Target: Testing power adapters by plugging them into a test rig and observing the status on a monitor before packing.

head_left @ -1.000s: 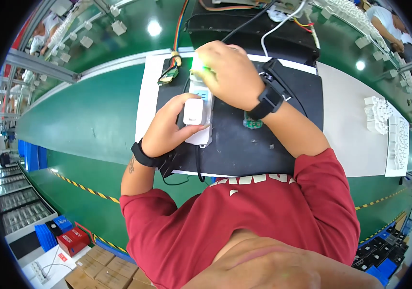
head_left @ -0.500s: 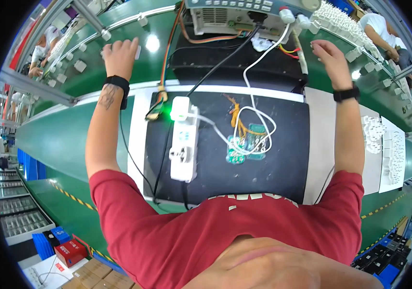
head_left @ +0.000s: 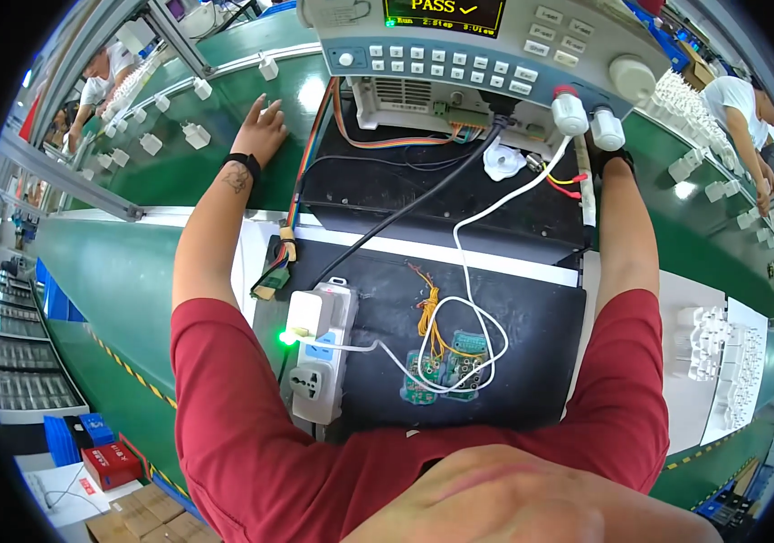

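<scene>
White charger [head_left: 306, 312] in power strip [head_left: 336, 339], black mat's [head_left: 522, 362] left edge, left hand [head_left: 260, 131] above green belt [head_left: 170, 172], fingers loosely spread, right hand hidden behind machine [head_left: 446, 63], grip cannot be told

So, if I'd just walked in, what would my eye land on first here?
Probably the bright green glow at the edge of the white adapter, plugged into the white power strip left of centre. Next, the bench instrument at the top, with its lit screen. Then the white cable, looping over two green circuit boards on the black mat.
</scene>
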The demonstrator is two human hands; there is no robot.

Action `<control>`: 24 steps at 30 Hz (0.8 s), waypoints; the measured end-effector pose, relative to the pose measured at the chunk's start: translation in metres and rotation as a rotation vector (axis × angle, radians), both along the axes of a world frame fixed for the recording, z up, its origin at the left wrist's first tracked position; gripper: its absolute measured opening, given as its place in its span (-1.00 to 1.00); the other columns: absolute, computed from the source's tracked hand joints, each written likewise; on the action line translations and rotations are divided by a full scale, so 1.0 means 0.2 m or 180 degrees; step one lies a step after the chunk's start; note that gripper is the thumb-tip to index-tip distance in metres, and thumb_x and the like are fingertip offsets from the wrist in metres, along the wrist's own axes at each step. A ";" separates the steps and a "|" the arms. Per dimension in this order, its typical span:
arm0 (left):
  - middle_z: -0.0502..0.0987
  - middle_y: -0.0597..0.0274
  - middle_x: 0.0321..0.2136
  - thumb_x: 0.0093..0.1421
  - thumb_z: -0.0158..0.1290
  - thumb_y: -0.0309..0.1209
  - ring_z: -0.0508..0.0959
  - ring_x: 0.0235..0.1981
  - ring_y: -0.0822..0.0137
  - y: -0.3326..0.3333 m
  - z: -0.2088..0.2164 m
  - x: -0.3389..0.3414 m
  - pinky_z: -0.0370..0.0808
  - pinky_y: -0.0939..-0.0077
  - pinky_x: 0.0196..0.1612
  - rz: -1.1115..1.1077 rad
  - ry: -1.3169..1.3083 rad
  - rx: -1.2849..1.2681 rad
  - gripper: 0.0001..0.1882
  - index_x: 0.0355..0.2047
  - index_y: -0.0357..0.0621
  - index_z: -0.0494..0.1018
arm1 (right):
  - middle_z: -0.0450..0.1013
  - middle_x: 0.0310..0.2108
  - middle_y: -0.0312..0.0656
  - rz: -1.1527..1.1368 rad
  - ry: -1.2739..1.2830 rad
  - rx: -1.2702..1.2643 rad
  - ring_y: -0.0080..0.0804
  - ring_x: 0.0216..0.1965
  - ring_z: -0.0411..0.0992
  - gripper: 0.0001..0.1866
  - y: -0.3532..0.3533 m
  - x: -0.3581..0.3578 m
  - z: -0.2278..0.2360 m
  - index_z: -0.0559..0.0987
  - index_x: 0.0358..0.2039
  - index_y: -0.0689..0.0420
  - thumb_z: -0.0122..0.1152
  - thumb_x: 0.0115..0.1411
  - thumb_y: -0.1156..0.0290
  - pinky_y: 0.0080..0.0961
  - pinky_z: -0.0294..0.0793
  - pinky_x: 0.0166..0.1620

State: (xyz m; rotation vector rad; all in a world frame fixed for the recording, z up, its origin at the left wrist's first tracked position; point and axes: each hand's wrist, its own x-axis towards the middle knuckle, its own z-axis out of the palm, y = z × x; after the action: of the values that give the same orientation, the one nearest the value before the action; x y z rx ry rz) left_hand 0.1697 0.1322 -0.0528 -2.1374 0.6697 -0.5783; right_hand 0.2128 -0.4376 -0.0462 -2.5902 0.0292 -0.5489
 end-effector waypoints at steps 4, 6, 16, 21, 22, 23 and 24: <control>0.36 0.31 -0.10 0.04 -0.10 -0.37 0.13 0.18 0.31 -0.04 -0.01 0.02 -0.13 0.10 0.26 0.0106 0.0136 -0.0025 -0.86 -0.38 0.01 0.41 | 0.50 -0.49 -0.13 -0.0318 -0.0957 0.0693 -0.31 -0.38 0.48 -0.69 -0.18 -0.03 -0.19 0.52 -0.47 0.24 0.26 -0.22 0.30 -0.45 0.42 -0.28; 0.34 0.33 -0.06 0.05 -0.11 -0.35 0.11 0.18 0.32 -0.07 0.01 0.01 -0.14 0.12 0.26 0.0139 0.0160 -0.0189 -0.85 -0.37 0.03 0.43 | 0.45 -0.32 -0.14 -0.0268 -0.0556 0.2230 -0.28 -0.25 0.45 -0.68 -0.18 -0.16 -0.11 0.43 -0.26 0.17 0.18 -0.05 0.35 -0.42 0.47 -0.25; 0.21 0.25 0.09 -0.01 0.09 -0.37 0.16 0.17 0.19 -0.03 0.41 -0.44 0.10 -0.05 0.08 -0.0027 -0.0789 -0.2113 -0.48 0.01 0.18 0.29 | 0.30 -0.07 -0.16 0.3273 0.1013 0.4480 -0.35 -0.13 0.36 -0.45 0.29 -0.97 0.45 0.09 0.15 0.10 0.00 0.17 0.41 -0.58 0.40 -0.35; 0.39 0.05 -0.07 0.03 0.05 -0.59 0.40 -0.05 0.18 -0.20 0.50 -0.60 0.30 0.38 -0.01 -0.1391 -0.0263 -0.4021 -0.72 -0.19 -0.27 0.41 | 0.33 -0.17 -0.25 0.3366 0.0819 0.2742 -0.50 -0.12 0.33 -0.55 0.63 -0.98 0.59 0.34 -0.11 0.15 0.20 -0.07 0.56 -0.63 0.36 -0.17; 0.40 0.05 -0.08 0.05 0.02 -0.61 0.41 -0.06 0.20 -0.21 0.47 -0.60 0.30 0.41 0.00 -0.1738 0.0157 -0.4801 -0.73 -0.18 -0.30 0.40 | 0.34 -0.19 -0.27 0.3320 0.0665 0.1706 -0.52 -0.15 0.34 -0.61 0.71 -0.99 0.64 0.37 -0.17 0.16 0.19 -0.07 0.59 -0.61 0.35 -0.20; 0.41 0.04 -0.09 0.07 0.00 -0.62 0.42 -0.07 0.23 -0.24 0.45 -0.61 0.31 0.44 0.00 -0.2079 0.0527 -0.5567 -0.74 -0.18 -0.33 0.38 | 0.35 -0.20 -0.29 0.3276 0.0454 0.0674 -0.54 -0.18 0.34 -0.67 0.79 -0.97 0.69 0.40 -0.23 0.16 0.17 -0.07 0.61 -0.59 0.35 -0.23; 0.42 0.02 -0.12 0.09 -0.04 -0.63 0.44 -0.10 0.23 -0.30 0.44 -0.61 0.32 0.43 0.00 -0.2162 0.0922 -0.5995 -0.73 -0.15 -0.33 0.36 | 0.35 -0.23 -0.25 0.3469 -0.0315 -0.0002 -0.45 -0.26 0.36 -0.70 0.88 -0.95 0.70 0.42 -0.29 0.18 0.18 -0.11 0.63 -0.52 0.34 -0.28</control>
State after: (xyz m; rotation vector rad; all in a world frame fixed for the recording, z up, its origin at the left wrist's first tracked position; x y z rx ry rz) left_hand 0.0482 0.0728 0.0358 -3.7119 1.2894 -1.7688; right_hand 0.0225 -0.2611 0.0942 -2.1264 -1.3026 -0.2366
